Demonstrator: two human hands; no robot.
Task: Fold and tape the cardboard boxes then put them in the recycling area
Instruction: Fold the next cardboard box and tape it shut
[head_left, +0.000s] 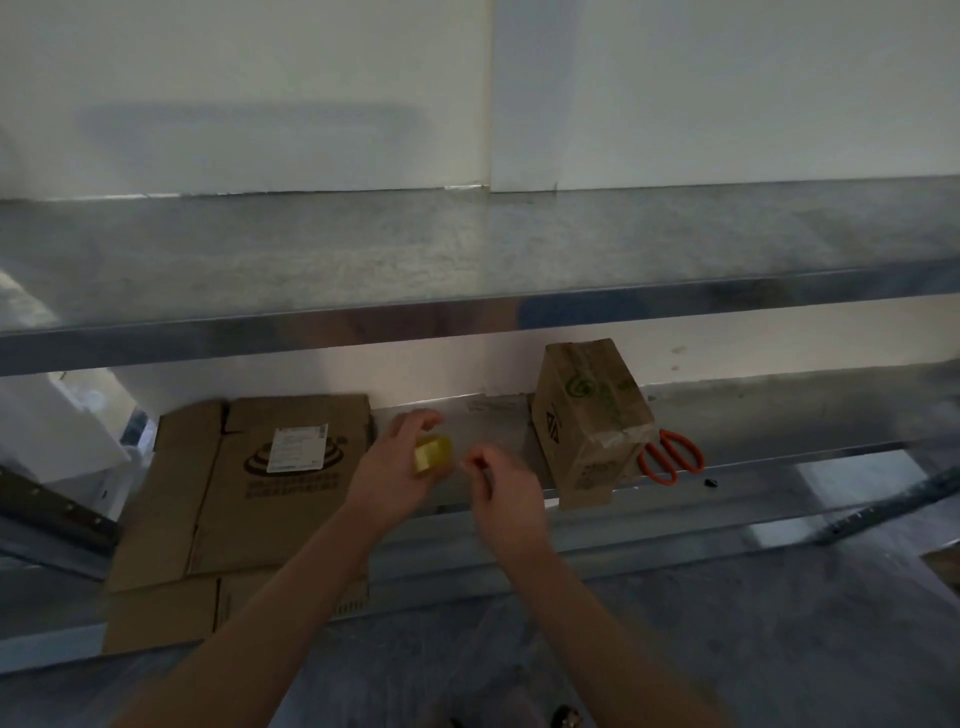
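On the lower shelf (727, 415), a flattened box (249, 493) lies at nine o'clock of two hands holding a tape roll (432, 453); at three o'clock stands a taped box (587, 421), scissors (670, 457) just behind it.

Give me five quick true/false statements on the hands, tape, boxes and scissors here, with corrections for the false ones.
1. The left hand holds the yellow tape roll. True.
2. The scissors are in the right hand. False: they lie on the shelf beside the small box, and the right hand pinches near the roll.
3. The large cardboard box lies flattened on the left. True.
4. The small box is flattened too. False: it stands as a closed box.
5. The scissors have blue handles. False: they are orange.
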